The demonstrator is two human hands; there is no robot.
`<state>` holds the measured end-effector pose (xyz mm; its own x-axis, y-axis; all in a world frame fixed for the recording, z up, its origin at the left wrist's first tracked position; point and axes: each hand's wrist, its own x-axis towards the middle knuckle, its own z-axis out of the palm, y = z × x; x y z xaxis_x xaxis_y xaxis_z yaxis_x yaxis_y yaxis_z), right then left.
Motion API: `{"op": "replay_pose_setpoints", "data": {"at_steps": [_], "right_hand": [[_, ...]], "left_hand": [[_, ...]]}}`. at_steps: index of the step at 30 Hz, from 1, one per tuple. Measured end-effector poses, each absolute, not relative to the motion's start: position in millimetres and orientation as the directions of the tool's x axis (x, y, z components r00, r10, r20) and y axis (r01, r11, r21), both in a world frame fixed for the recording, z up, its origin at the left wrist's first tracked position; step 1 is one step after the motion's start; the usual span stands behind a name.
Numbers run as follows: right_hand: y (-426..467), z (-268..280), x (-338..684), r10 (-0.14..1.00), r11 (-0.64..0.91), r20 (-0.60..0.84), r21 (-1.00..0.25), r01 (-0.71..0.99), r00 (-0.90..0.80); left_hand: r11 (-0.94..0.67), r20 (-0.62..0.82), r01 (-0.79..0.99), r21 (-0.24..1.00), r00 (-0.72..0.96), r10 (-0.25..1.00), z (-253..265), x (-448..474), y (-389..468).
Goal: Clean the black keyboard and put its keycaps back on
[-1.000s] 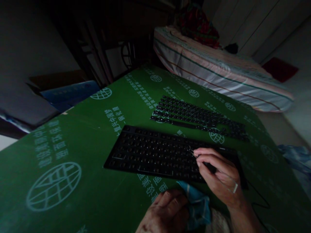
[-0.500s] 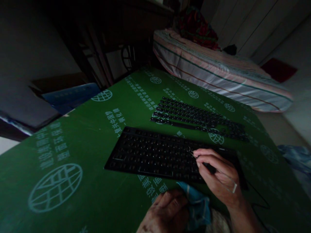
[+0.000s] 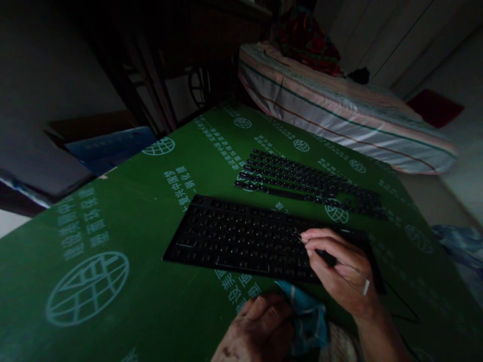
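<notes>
A black keyboard (image 3: 226, 236) lies on the green table, its key caps apparently off and small switches showing. My right hand (image 3: 339, 266) is over the keyboard's right half, thumb and fingers pinching a thin wire tool (image 3: 299, 236). The tool's fine prongs point down at the switches; whether they touch is too dark to tell. A pale end of it shows by the wrist. My left hand (image 3: 260, 327) rests curled at the table's near side, closed against a blue checked cloth (image 3: 307, 322). Its fingertips are hidden. Behind the keyboard, black key caps (image 3: 302, 176) lie in rows.
The green table top (image 3: 151, 216) carries pale printed globes and writing. A black cable (image 3: 405, 304) runs off the keyboard's right side. Beyond the table stands a bed (image 3: 320, 105) with a red patterned bundle (image 3: 309, 45). Blue fabric (image 3: 460, 251) is at the right edge.
Almost nothing differs. The view has shifted very slightly, and my right hand keeps the wire tool at nearly the same place over the keyboard.
</notes>
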<state>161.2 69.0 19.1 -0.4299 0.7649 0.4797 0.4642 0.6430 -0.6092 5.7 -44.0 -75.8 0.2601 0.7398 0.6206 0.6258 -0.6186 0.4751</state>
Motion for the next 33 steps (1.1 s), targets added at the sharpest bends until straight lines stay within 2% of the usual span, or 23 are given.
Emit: {"op": "replay_pose_setpoints", "data": {"at_steps": [9, 15, 21, 33], "right_hand": [[70.3, 19.3, 160.0, 0.757, 0.653, 0.492, -0.599, 0.463, -0.430], [71.1, 19.6, 159.4, 0.754, 0.656, 0.495, -0.602, 0.456, -0.432], [71.2, 19.8, 159.3, 0.763, 0.646, 0.486, -0.601, 0.470, -0.426], [69.9, 20.1, 159.4, 0.765, 0.644, 0.492, -0.599, 0.477, -0.415]], "left_hand": [[-0.611, 0.589, 0.622, 0.490, 0.281, 0.758, -73.6, 5.0, -43.8], [-0.572, 0.605, 0.637, 0.517, 0.200, 0.770, -77.4, 9.8, -47.5], [-0.595, 0.571, 0.632, 0.497, 0.279, 0.772, -76.2, 6.4, -47.0], [-0.614, 0.592, 0.629, 0.477, 0.287, 0.753, -73.6, 4.0, -45.5]]}}
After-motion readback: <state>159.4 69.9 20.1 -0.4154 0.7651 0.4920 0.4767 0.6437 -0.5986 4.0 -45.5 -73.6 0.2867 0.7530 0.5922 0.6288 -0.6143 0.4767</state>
